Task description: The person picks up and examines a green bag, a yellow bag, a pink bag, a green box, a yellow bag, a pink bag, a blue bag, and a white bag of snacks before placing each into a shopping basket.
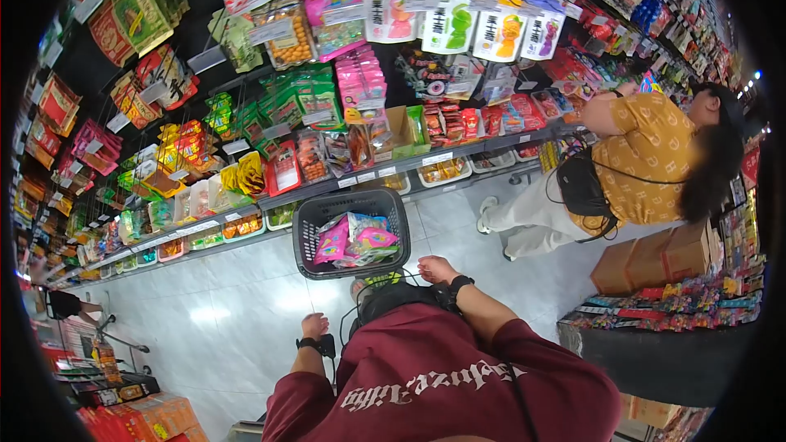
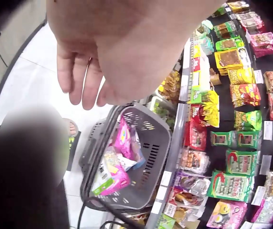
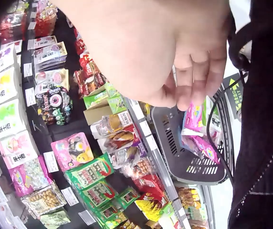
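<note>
Left grip [image 1: 314, 326], right grip [image 1: 436, 269] relaxed, fingers loosely bent; basket [image 1: 344, 203] long axis along shelf edge [image 1: 409, 166].

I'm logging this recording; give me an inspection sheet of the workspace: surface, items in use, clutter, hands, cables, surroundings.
Surface: pale tiled floor, reflecting light.
Job's things: dark basket with pink packets inside.
Clutter: carton at the right.
Grippers: left hand and right hand, both with relaxed fingers, holding nothing.
Cables: black cable crosses in front of the basket in the right wrist view.
Surroundings: snack shelf ahead; another person in a yellow top at the right.
</note>
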`<state>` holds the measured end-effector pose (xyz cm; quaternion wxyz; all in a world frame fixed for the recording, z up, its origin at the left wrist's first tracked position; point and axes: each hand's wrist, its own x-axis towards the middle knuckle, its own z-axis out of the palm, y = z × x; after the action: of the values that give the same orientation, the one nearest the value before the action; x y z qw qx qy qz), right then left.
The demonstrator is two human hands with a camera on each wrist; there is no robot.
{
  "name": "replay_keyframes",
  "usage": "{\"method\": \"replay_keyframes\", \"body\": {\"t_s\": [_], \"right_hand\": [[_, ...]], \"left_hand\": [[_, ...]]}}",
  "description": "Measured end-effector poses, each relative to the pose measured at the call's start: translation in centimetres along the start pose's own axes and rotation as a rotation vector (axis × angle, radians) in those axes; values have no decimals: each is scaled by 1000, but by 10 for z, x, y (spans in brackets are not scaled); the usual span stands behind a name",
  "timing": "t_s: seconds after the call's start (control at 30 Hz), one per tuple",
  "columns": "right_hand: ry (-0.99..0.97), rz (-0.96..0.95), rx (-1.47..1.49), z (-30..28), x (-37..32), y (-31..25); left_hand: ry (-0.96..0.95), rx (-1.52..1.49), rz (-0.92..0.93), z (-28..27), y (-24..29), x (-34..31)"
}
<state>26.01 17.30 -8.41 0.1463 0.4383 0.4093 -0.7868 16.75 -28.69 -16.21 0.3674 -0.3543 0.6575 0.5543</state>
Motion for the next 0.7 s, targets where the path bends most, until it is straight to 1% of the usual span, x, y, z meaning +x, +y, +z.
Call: {"method": "replay_keyframes", "body": {"t_s": [0.03,0.07,0.13,0.17,0.2,0.27,0.3,0.33,0.4,0.43,0.47,0.53,0.57,0.63,0.67,0.7], "right_hand": [[12,-3,5,-5,-11,-3],[9,1,16,-11,-15,-1],[8,-14,-23,-26,-18,5],[-2,-3,-35,-34,-18,11],[-12,9,-23,-41,-20,18],[-31,40,-18,-55,-24,21],[-46,53,-13,-61,-26,23],[-59,63,-14,-67,-27,29],[-70,109,48,-73,-23,30],[-93,90,47,-74,-28,28],[-99,93,44,-73,-31,25],[-102,100,-33,-72,-31,22],[-104,105,-34,-72,-30,22],[-123,123,27,-77,-20,28],[-122,121,25,-79,-14,29],[-98,123,49,-79,-8,30]], "left_hand": [[-82,107,68,-4,-40,22],[-164,216,132,-5,-67,35],[-107,155,-172,15,-83,3],[-48,162,-248,32,-85,-26],[-30,171,-254,36,-88,-51],[-316,761,268,42,-95,-89],[-608,1049,809,22,-111,-65],[-594,1051,798,27,-114,-78],[-133,136,-120,53,-102,-89],[-41,57,-190,57,-96,-94],[-35,53,-190,60,-92,-101],[-54,0,-134,54,-99,-87],[-50,-1,-137,52,-102,-80],[-242,-140,-182,53,-99,-76],[-244,-141,-181,55,-96,-78],[-304,324,111,67,-83,-97]]}}
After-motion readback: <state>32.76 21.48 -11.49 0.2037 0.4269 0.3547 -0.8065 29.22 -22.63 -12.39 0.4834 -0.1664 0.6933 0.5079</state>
